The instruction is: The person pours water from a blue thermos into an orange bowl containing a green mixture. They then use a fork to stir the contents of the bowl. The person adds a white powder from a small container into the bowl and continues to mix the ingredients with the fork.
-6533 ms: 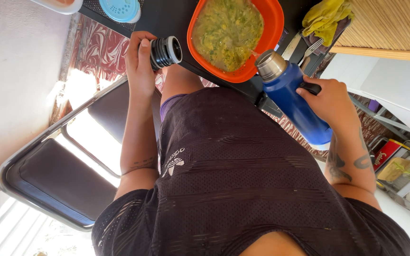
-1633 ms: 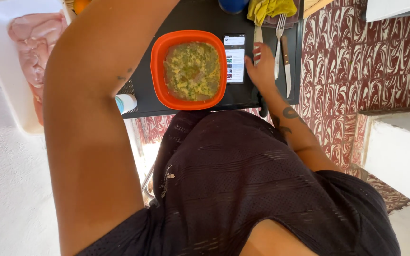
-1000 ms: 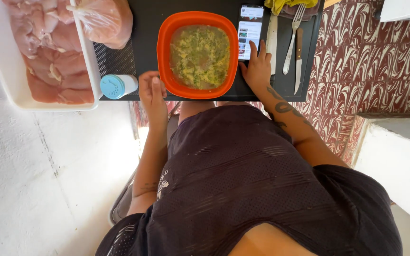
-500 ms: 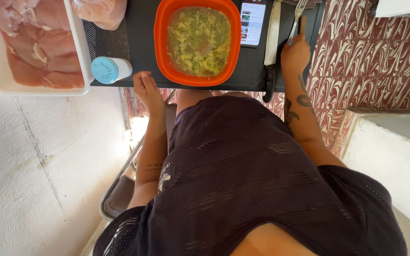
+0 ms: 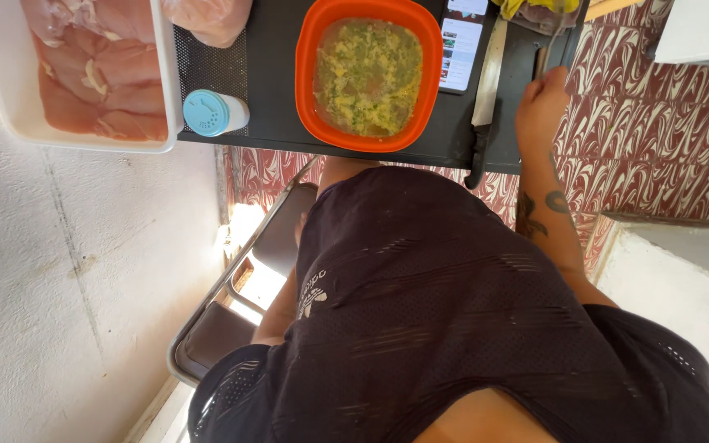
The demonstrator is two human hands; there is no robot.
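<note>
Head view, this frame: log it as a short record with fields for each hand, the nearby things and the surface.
right hand: right hand at the tray's right edge, closed on a dark utensil handle
left hand: hidden below the torso
beside right hand: knife lying flat
centre: orange bowl of yellow-green mixture
behind knife: phone, screen lit
left: blue-capped shaker; white tray of raw meat
surface: black tray

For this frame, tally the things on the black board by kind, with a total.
Orange bowl of green-yellow mixture: 1
Blue-capped white shaker: 1
Phone: 1
Knife: 1
Utensil handle gripped by the right hand: 1
Yellow cloth: 1
Total: 6
The white tray of raw meat overlaps the board's left end and is not counted.
</note>
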